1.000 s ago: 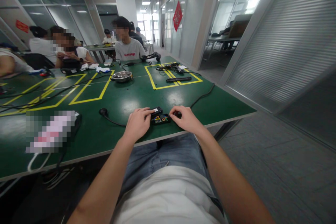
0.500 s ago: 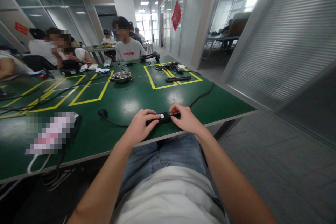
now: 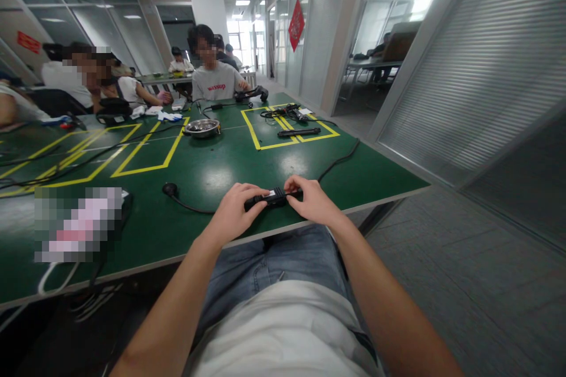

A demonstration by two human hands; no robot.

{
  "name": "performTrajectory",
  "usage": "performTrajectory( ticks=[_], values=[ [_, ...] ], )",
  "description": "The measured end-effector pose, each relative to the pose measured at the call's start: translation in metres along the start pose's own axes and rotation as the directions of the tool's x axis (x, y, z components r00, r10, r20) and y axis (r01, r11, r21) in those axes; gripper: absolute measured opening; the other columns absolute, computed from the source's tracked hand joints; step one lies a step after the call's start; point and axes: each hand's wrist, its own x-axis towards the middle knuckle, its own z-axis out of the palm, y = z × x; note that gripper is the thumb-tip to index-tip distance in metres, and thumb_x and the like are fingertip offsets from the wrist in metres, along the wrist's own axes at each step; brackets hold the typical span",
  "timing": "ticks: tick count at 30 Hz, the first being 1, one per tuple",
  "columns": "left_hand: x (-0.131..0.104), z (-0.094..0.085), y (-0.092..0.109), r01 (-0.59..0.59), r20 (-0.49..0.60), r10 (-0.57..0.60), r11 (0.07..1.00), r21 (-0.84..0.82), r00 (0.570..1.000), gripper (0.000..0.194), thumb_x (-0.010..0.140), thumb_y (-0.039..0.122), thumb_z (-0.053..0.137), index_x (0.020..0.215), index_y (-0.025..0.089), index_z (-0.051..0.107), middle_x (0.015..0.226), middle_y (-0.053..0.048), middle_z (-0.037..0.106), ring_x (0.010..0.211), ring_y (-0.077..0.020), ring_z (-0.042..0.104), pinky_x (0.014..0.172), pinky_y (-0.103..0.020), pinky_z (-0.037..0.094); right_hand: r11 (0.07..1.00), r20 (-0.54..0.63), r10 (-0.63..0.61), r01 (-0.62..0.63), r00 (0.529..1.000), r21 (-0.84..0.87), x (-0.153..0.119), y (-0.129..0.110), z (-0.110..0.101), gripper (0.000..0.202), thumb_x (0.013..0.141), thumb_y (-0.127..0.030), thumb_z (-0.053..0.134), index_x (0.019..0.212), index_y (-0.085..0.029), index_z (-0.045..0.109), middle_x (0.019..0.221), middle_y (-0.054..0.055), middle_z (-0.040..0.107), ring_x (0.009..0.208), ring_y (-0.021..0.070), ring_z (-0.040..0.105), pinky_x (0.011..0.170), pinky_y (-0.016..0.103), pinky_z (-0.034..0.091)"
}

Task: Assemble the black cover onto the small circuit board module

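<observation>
Near the table's front edge lies a black power adapter (image 3: 277,197) with a small white label and a ridged end. My left hand (image 3: 239,205) is closed round its left part, thumb in front and fingers over the top. At its right end, my right hand (image 3: 305,195) pinches the black cable (image 3: 338,160), which runs off to the right across the table. A second cord (image 3: 190,207) leads from beneath my left hand to a round black plug (image 3: 170,189). My fingers hide part of the adapter and both cable joints.
On the green table (image 3: 389,179), a steel bowl (image 3: 202,127) stands farther back. Yellow tape frames hold a dark bar (image 3: 299,132) and tangled cables (image 3: 283,111). A blurred pink-white object (image 3: 82,224) lies at left. A person (image 3: 215,79) sits across; others work behind.
My hands stay almost where they were on the adapter and cable. The view has shifted slightly. The person across has raised their head a little, and a hand now shows beside them.
</observation>
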Motion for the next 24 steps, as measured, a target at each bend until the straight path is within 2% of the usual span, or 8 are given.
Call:
performTrajectory(
  ticks=[4, 7, 11, 15, 18, 21, 24],
  values=[
    [0.003, 0.003, -0.003, 0.133, -0.151, -0.122, 0.989, 0.065, 0.981, 0.026, 0.1, 0.025, 0.068, 0.123, 0.025, 0.079, 0.122, -0.009, 0.081, 0.116, -0.0298, 0.071, 0.107, -0.048, 0.057, 1.0, 0.002, 0.002, -0.002, 1.0, -0.015, 0.0, 0.0, 0.0, 0.013, 0.082, -0.017, 0.067, 0.093, -0.024, 0.066, 0.089, 0.001, 0.075, 0.087, 0.0215, 0.069, 0.089, 0.036, 0.051],
    [0.006, 0.006, -0.008, 0.236, -0.174, -0.216, 0.966, 0.108, 0.961, 0.023, 0.096, 0.021, 0.071, 0.118, 0.024, 0.08, 0.116, -0.009, 0.083, 0.114, -0.0311, 0.072, 0.104, -0.047, 0.059, 0.999, 0.018, 0.005, -0.005, 1.0, -0.041, 0.0, -0.001, -0.001, 0.012, 0.082, -0.017, 0.069, 0.092, -0.024, 0.068, 0.089, 0.001, 0.075, 0.087, 0.0217, 0.069, 0.089, 0.037, 0.051],
    [0.008, 0.007, -0.01, 0.21, -0.097, -0.2, 0.972, 0.106, 0.975, 0.023, 0.1, 0.021, 0.063, 0.112, 0.024, 0.082, 0.122, -0.009, 0.082, 0.118, -0.0298, 0.074, 0.11, -0.047, 0.057, 1.0, 0.044, 0.01, -0.009, 0.999, -0.024, 0.0, -0.002, -0.002, 0.006, 0.086, -0.021, 0.071, 0.092, -0.023, 0.071, 0.089, 0.002, 0.076, 0.088, 0.0224, 0.071, 0.087, 0.036, 0.052],
    [0.004, 0.003, -0.006, 0.161, -0.14, -0.15, 0.985, 0.069, 0.979, 0.026, 0.101, 0.024, 0.059, 0.113, 0.022, 0.082, 0.133, -0.011, 0.077, 0.123, -0.0291, 0.072, 0.11, -0.045, 0.058, 1.0, 0.044, -0.006, 0.007, 0.999, -0.022, 0.0, -0.001, 0.0, 0.006, 0.087, -0.02, 0.074, 0.093, -0.023, 0.074, 0.092, 0.003, 0.079, 0.09, 0.0225, 0.072, 0.088, 0.036, 0.053],
    [-0.002, 0.0, -0.001, 0.13, -0.157, -0.12, 0.99, 0.054, 0.98, 0.023, 0.099, 0.026, 0.059, 0.107, 0.021, 0.081, 0.118, -0.01, 0.077, 0.107, -0.0258, 0.074, 0.096, -0.04, 0.061, 1.0, 0.042, -0.013, 0.014, 0.999, -0.026, 0.0, 0.0, 0.0, 0.007, 0.088, -0.019, 0.074, 0.093, -0.023, 0.075, 0.093, 0.003, 0.079, 0.091, 0.0225, 0.073, 0.088, 0.036, 0.053],
    [-0.005, -0.003, 0.004, 0.14, -0.101, -0.128, 0.983, 0.119, 0.987, 0.014, 0.094, 0.027, 0.064, 0.092, 0.022, 0.077, 0.096, -0.006, 0.075, 0.088, -0.0233, 0.073, 0.082, -0.036, 0.058, 0.999, 0.043, -0.017, 0.018, 0.999, -0.026, 0.0, -0.001, 0.0, 0.006, 0.088, -0.019, 0.073, 0.093, -0.023, 0.075, 0.093, 0.003, 0.079, 0.09, 0.0221, 0.072, 0.086, 0.035, 0.052],
    [-0.005, -0.004, 0.008, 0.187, -0.035, -0.184, 0.962, 0.199, 0.982, 0.006, 0.09, 0.026, 0.068, 0.088, 0.024, 0.073, 0.084, -0.004, 0.074, 0.082, -0.0246, 0.072, 0.074, -0.035, 0.053, 1.0, 0.051, -0.005, 0.006, 0.999, -0.021, 0.0, -0.003, -0.001, 0.006, 0.089, -0.02, 0.072, 0.093, -0.022, 0.075, 0.093, 0.003, 0.078, 0.087, 0.0207, 0.07, 0.083, 0.033, 0.051]
  ],
)
